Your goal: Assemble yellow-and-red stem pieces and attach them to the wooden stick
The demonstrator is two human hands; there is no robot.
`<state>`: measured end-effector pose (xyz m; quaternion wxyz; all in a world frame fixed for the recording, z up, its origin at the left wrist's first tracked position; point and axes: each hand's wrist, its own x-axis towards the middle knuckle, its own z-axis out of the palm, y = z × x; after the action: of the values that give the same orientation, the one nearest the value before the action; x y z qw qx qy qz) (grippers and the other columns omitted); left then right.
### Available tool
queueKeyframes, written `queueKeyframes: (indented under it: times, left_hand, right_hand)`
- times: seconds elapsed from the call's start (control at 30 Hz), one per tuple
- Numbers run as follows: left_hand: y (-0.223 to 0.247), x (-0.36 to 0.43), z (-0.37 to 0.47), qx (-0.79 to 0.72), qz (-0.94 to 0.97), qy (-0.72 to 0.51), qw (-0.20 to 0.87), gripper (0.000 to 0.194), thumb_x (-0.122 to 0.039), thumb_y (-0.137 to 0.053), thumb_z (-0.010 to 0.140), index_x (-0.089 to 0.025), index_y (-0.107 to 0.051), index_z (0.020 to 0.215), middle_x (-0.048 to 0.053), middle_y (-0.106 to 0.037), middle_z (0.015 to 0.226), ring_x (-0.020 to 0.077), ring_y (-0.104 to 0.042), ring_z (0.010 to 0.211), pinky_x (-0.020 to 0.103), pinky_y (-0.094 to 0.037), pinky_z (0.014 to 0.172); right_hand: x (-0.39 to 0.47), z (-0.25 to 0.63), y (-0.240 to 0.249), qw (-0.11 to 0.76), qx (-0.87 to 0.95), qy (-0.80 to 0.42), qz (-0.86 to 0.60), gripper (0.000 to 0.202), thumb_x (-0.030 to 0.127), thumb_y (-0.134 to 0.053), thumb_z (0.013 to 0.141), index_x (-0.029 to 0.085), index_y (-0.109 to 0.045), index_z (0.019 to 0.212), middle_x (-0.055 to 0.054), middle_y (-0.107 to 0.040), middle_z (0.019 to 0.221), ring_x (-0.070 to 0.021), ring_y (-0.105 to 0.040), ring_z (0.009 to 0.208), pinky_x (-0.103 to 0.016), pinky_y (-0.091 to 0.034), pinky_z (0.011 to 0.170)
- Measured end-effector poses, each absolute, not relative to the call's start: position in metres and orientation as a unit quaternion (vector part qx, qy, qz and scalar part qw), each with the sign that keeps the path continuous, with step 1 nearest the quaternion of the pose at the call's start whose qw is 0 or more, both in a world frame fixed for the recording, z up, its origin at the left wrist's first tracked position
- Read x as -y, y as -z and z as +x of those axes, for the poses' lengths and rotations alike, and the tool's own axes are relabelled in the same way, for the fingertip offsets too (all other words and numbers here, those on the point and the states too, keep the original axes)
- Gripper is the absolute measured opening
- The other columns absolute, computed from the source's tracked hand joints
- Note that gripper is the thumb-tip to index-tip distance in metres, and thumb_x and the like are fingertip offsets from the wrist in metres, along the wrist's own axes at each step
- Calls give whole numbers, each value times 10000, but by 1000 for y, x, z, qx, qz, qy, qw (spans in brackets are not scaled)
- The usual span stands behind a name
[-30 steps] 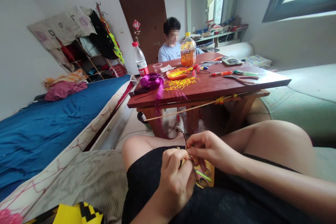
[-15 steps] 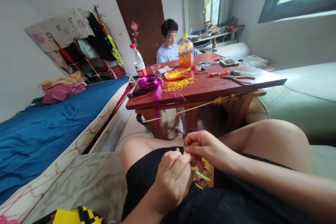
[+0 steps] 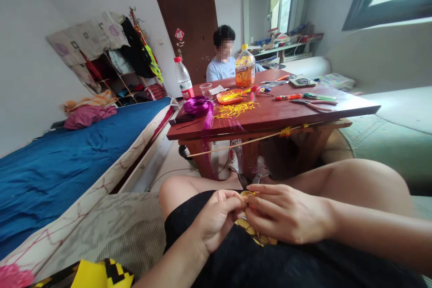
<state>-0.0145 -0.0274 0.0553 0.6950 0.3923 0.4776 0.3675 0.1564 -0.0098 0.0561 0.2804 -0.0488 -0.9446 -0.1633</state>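
— Where's our yellow bit (image 3: 248, 193)?
— Two o'clock from our left hand (image 3: 221, 217), ten from our right hand (image 3: 290, 214); both near, axis unclear.
— Our grip?
— Both curled; grasping what, we can't tell.

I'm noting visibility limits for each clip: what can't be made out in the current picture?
Head view:
- Whatever lies between the fingers of the left hand and right hand: mostly hidden by those fingers.
- Yellow item in the lap: partly covered by the hands; full outline unclear.
- Yellow-and-black item: cut off by the bottom edge.
- Pink item: cut off at the lower left corner.
- Bottle label: too small and blurred to read.
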Motion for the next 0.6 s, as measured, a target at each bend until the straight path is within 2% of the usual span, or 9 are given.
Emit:
queueKeyframes:
  times: [0.07,0.1,0.17,0.27,0.33,0.4,0.5,0.53,0.6]
  left_hand:
    - [-55,30,-13,-477,422,-377,673,101,-213,-617,564,-141,-570,511,-6,-489,544,98,-417,531,223,-332,541]
    - [-55,32,-12,-480,472,-389,629,92,-206,-617,597,-145,-585,535,12,-519,614,117,-453,590,233,-354,575]
    - [-54,38,-11,-487,618,-418,455,84,-167,-594,674,-160,-613,593,42,-544,775,157,-491,729,263,-392,661]
    - [-47,46,-13,-443,772,-441,113,136,-90,-531,745,-170,-626,687,65,-521,889,182,-482,822,299,-421,724]
    - [-42,49,-17,-381,818,-430,-28,149,-59,-510,765,-156,-623,771,79,-545,903,185,-479,829,300,-431,729]
    - [-40,48,-20,-312,854,-403,-101,156,-46,-504,776,-135,-613,843,89,-600,905,192,-486,834,309,-429,743]
    - [-48,45,-23,-274,880,-375,-97,154,-41,-502,770,-122,-619,829,92,-659,862,196,-499,779,324,-417,713]
    - [-52,44,-22,-301,875,-377,-43,148,-47,-502,766,-128,-624,792,89,-665,840,194,-503,760,322,-414,699]
    - [-61,41,-19,-397,816,-385,169,134,-86,-515,753,-142,-626,704,72,-657,767,183,-514,718,302,-410,664]
  right_hand:
    - [10,155,-57,292,948,102,-78,286,83,-333,884,105,-616,850,-60,-634,653,-154,-603,604,-325,-503,777]
    - [10,153,-58,302,946,49,-108,294,94,-321,891,102,-614,864,-66,-637,667,-154,-604,612,-310,-506,736]
    - [9,150,-60,317,920,-102,-207,268,138,-345,895,116,-610,864,-55,-633,664,-144,-596,593,-256,-496,609]
    - [7,142,-63,305,803,-370,-353,178,226,-443,849,153,-591,782,5,-584,567,-113,-563,479,-199,-435,457]
    - [4,136,-62,296,714,-514,-372,163,284,-485,803,166,-552,713,37,-539,499,-100,-528,402,-188,-409,397]
    - [1,133,-61,285,652,-605,-357,195,346,-515,763,173,-511,672,46,-528,474,-95,-505,361,-181,-386,351]
    - [-1,133,-60,272,643,-622,-354,232,388,-497,775,179,-485,676,42,-542,469,-98,-500,347,-186,-379,332]
    - [0,135,-61,280,668,-588,-362,209,367,-474,800,179,-491,711,37,-556,483,-103,-515,366,-192,-394,348]
    - [4,141,-65,307,763,-446,-353,140,281,-430,845,171,-512,821,14,-604,560,-120,-568,460,-214,-454,429]
